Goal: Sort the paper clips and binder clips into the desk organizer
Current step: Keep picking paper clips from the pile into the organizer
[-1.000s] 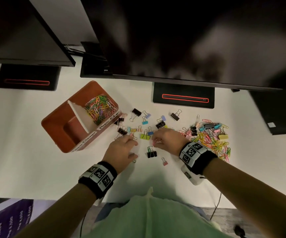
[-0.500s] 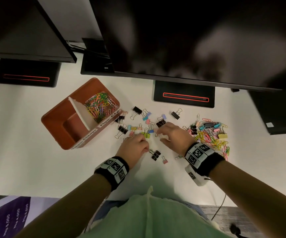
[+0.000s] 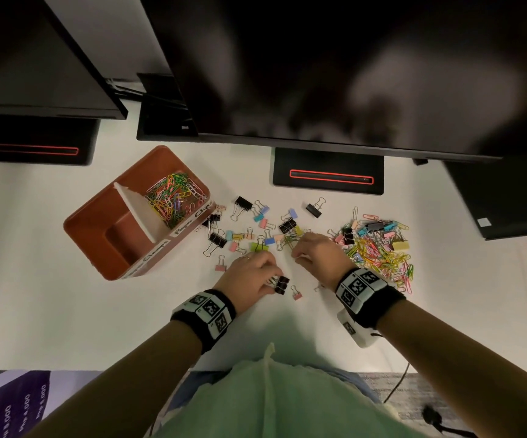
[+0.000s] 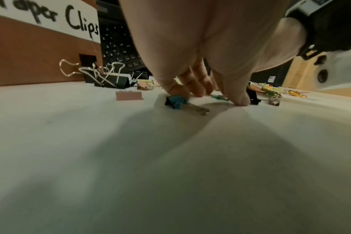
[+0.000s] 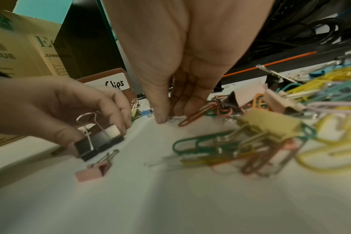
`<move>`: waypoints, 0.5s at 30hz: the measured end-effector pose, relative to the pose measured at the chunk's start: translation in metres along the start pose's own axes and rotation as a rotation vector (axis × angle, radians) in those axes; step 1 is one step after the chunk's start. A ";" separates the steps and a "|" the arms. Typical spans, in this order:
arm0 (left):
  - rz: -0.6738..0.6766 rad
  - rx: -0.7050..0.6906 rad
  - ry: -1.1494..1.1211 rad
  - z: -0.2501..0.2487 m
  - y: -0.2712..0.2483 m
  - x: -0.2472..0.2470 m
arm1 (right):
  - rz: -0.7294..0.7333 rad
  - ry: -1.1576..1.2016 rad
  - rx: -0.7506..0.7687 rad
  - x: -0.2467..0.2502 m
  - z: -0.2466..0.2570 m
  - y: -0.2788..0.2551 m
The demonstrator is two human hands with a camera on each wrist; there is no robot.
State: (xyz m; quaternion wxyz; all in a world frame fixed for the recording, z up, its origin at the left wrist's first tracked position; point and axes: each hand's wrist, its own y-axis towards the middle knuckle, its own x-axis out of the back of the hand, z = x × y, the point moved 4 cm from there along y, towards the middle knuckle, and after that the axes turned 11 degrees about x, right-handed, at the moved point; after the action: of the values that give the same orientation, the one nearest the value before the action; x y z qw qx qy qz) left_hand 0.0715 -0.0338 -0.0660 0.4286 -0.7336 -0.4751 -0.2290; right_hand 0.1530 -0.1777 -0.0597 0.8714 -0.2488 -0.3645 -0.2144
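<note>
The orange-brown organizer (image 3: 97,229) stands at the left, with coloured paper clips (image 3: 173,200) in its far compartment; its near compartment shows only its floor. Binder clips (image 3: 243,203) lie scattered beside it. A mixed pile of paper clips (image 3: 382,254) spreads to the right. My left hand (image 3: 273,281) pinches a black binder clip (image 5: 98,140) between thumb and fingers, low on the table. My right hand (image 3: 298,257) is curled, fingertips down, pinching a small silvery paper clip (image 5: 170,119) beside an orange one (image 5: 196,115).
Monitors overhang the back of the white table (image 3: 50,305), their black bases (image 3: 328,172) behind the clips. A pink binder clip (image 3: 297,294) lies near the left hand, another (image 3: 221,266) to its left. A keyboard (image 4: 118,47) sits behind the organizer.
My left hand has moved right to the black binder clip and taken hold of it. My right hand has stayed near the green clips, fingertips closing on the table.
</note>
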 end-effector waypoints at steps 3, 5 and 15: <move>-0.007 0.043 -0.042 -0.001 0.005 0.003 | -0.018 0.027 -0.015 0.000 -0.004 -0.001; 0.002 0.063 -0.059 0.000 0.007 0.004 | -0.009 0.025 -0.037 0.000 -0.005 -0.002; -0.061 0.238 -0.364 0.009 0.000 0.031 | 0.010 0.024 -0.017 0.008 -0.004 -0.005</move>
State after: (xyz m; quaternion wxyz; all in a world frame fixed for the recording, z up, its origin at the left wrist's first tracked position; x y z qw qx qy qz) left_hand 0.0843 -0.0105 -0.0478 0.4119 -0.6925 -0.5903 -0.0478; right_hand 0.1570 -0.1856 -0.0544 0.8746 -0.2554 -0.3510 -0.2162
